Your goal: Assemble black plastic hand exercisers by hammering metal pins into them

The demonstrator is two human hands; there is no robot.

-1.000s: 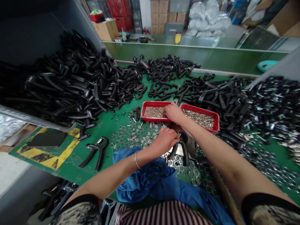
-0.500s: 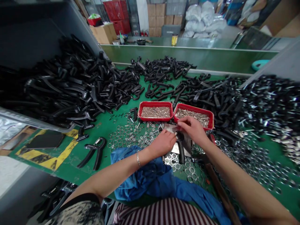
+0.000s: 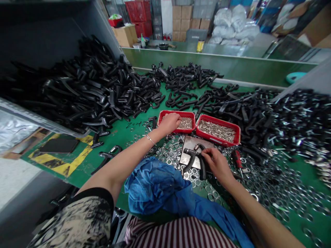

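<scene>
my left fingers curl into a red tray; i can't tell if they hold anything. my right fingers pinch a black hand grip.

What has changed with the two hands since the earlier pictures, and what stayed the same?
The left hand moved forward, away from the black hand grip, into the left red tray of small silver parts. The right hand moved down onto that grip, which lies on a metal plate. The blue cloth stayed in place.

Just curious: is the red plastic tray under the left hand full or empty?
Not empty: the red plastic tray holds small silver metal parts around the left hand; depth cannot be told.
</scene>
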